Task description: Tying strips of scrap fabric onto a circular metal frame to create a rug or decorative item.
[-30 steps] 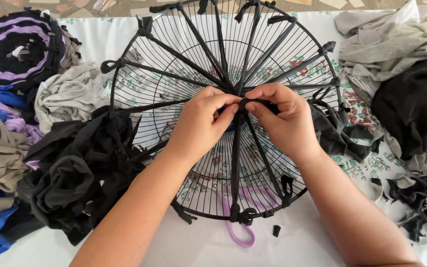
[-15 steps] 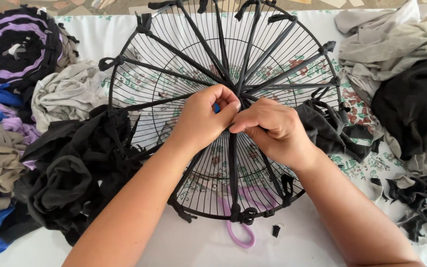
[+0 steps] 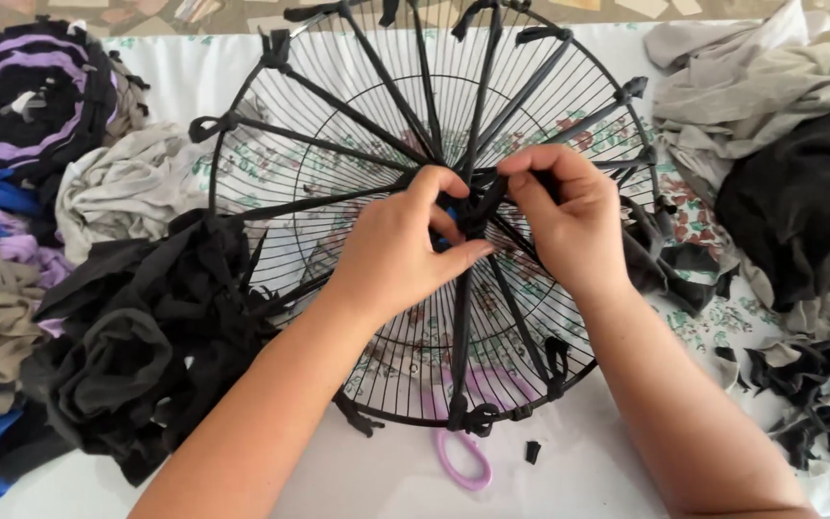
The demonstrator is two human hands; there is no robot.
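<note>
A round black wire fan guard point(image 3: 338, 125) lies flat on the table, with black fabric strips point(image 3: 338, 197) stretched like spokes from its rim to its hub. At the hub, my left hand point(image 3: 401, 245) and my right hand point(image 3: 564, 216) meet, both pinching the knot of black strips point(image 3: 477, 207). A bit of blue shows between my left fingers. More strip ends are tied around the near rim point(image 3: 473, 418).
A pile of black fabric point(image 3: 136, 336) lies at left, with grey, blue and purple cloth point(image 3: 12, 106) behind it. Grey and black cloth point(image 3: 790, 144) is heaped at right. Purple scissor handles point(image 3: 463, 461) poke out under the guard's near edge. A floral cloth covers the table.
Both hands have stayed at the hub, their fingers shifting on the knot. The left thumb has lifted and the right hand has moved a little up and right.
</note>
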